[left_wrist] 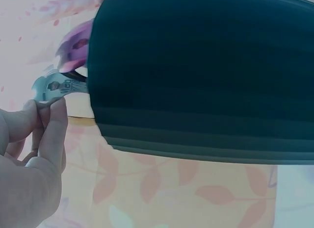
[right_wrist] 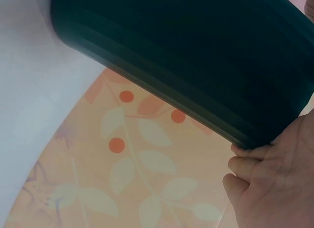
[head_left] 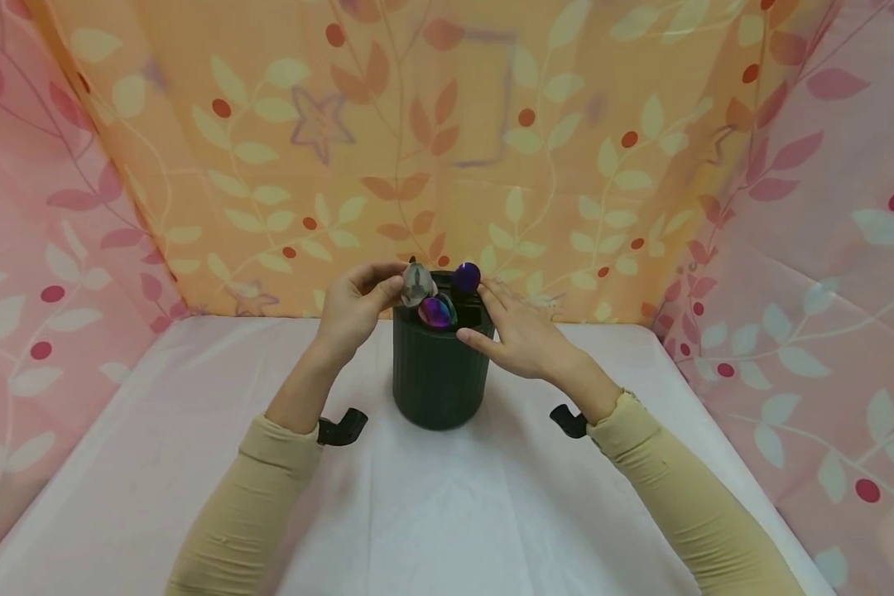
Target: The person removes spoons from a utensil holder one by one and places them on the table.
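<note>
A dark green ribbed utensil holder (head_left: 439,372) stands upright on the white-covered table. My left hand (head_left: 352,308) is at its left rim, with thumb and fingertips pinching the edge of a silver spoon (head_left: 417,285). In the left wrist view the spoon's bowl (left_wrist: 51,86) sticks out past the rim and carries reflections. Close beside it are a rainbow-purple spoon (head_left: 437,311) and, further back, a dark purple spoon (head_left: 467,277); their handles are hidden inside. My right hand (head_left: 525,335) rests on the holder's right rim, fingers extended and thumb toward the front.
The white cloth (head_left: 447,513) covers the table on all sides of the holder. A patterned orange curtain (head_left: 432,165) hangs close behind it, with pink patterned curtains at both sides. Black wrist mounts (head_left: 344,427) project inward from both forearms.
</note>
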Motion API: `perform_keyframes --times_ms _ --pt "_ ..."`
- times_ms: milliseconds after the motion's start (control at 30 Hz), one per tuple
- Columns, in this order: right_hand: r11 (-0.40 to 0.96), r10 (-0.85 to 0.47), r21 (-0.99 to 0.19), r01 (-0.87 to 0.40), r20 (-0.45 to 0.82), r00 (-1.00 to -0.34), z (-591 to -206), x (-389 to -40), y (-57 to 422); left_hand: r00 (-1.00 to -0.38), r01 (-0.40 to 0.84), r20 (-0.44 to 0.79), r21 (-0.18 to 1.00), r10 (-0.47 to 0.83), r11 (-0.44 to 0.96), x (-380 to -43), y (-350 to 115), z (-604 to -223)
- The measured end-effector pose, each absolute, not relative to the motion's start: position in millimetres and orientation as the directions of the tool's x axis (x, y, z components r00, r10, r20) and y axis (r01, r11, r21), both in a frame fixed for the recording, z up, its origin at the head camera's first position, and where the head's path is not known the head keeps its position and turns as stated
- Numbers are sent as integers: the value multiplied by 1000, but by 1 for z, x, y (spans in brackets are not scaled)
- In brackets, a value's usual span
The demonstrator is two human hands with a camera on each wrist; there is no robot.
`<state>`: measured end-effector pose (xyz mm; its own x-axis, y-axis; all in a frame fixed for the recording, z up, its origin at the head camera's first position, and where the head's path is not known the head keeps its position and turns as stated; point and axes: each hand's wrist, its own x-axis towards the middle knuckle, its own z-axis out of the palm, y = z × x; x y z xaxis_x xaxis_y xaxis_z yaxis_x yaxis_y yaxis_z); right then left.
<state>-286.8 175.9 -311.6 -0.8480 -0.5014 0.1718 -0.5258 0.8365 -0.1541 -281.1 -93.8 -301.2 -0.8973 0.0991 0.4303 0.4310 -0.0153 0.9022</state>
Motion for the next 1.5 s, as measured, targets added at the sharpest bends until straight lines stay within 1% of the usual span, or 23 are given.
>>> perform_keyframes --times_ms 300,467,733,800,1033,1233,1367,1433,1500 --pt "840 -500 -142 -523 168 -849 -310 -287 174 -882 464 466 885 72 -47 -276 -98 -281" --pt "842 -497 -145 -520 166 -852 -310 -287 174 -857 507 511 859 57 -78 -275 -101 -272" --pt "845 -491 -148 -513 162 -856 -311 -287 175 -805 586 593 793 -6 -169 -270 -106 -255" --pt "845 -491 -153 -513 160 -856 -311 -287 175 -794 599 607 773 -33 -210 -268 -108 -250" --pt "843 -495 -150 -516 158 -855 -310 -286 175 -735 665 668 678 -116 -314 -262 -121 -235" --pt "841 -498 -152 -520 162 -852 -310 -286 176 -740 660 645 645 -189 -385 -255 -137 -224" --pt "835 -504 -155 -527 165 -848 -310 -285 176 -727 677 650 624 -220 -391 -252 -151 -217" --pt "835 -504 -160 -526 159 -849 -310 -285 176 -733 671 644 632 -220 -387 -250 -158 -216" --pt "837 -501 -162 -522 155 -851 -310 -285 177 -754 648 624 656 -204 -388 -248 -165 -215"
